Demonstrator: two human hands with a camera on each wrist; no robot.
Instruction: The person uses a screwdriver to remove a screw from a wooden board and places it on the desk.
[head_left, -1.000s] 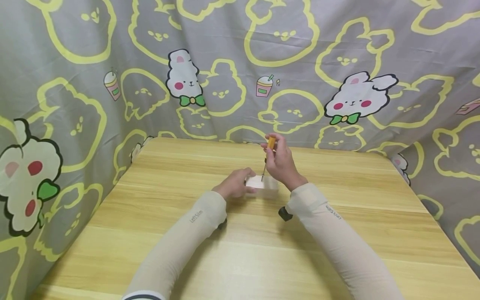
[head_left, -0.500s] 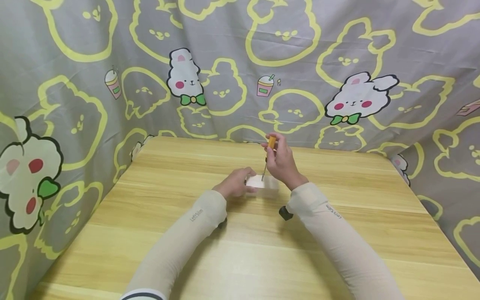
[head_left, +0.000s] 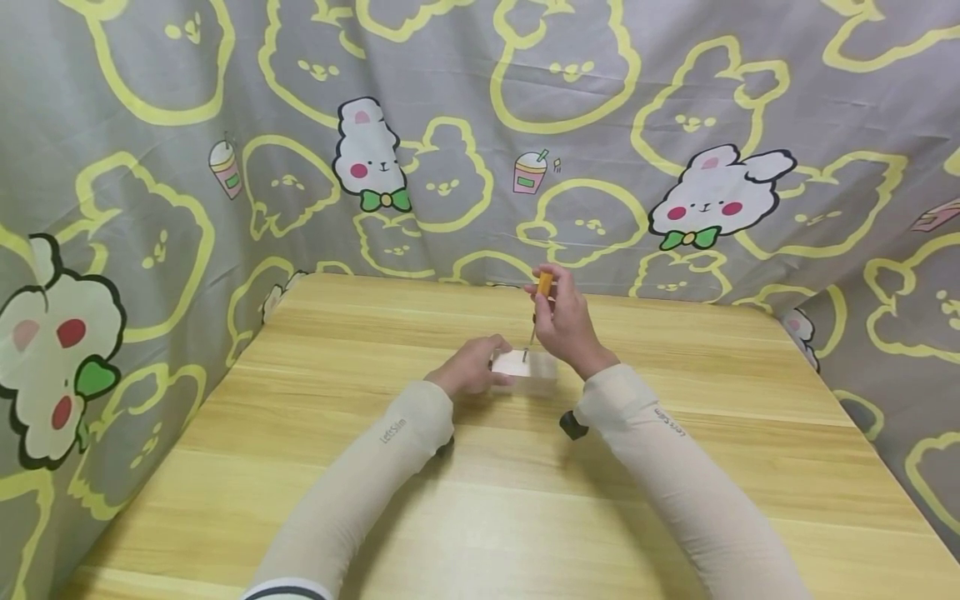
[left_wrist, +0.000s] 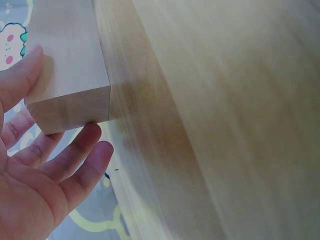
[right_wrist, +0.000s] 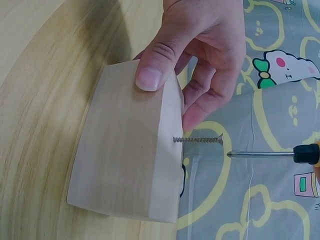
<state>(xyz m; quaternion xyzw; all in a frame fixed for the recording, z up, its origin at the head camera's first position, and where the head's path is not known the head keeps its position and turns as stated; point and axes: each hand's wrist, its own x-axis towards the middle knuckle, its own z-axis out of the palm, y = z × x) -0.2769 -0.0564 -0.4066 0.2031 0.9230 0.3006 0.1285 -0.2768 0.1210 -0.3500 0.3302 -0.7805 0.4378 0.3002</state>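
A pale wooden block (head_left: pixel 545 372) lies on the table. My left hand (head_left: pixel 471 367) grips its left end, thumb on one side and fingers (left_wrist: pixel 75 155) on the other. From the block's upper face a screw (right_wrist: pixel 198 140) stands out, only its point in the wood as far as the right wrist view shows. My right hand (head_left: pixel 567 323) holds a screwdriver (head_left: pixel 545 284) by its orange-yellow handle, shaft pointing down. In the right wrist view, the screwdriver's tip is close to the screw head with a small gap between them.
The wood-grain table (head_left: pixel 480 500) reaches back to a grey curtain (head_left: pixel 465 83) with yellow cartoon outlines, which also hangs at both sides. A black wrist-camera piece (head_left: pixel 573 425) sits below my right cuff.
The screwdriver has shifted slightly up and to the right with my right hand, its tip coming away from the screw. My left hand and the block have stayed put.
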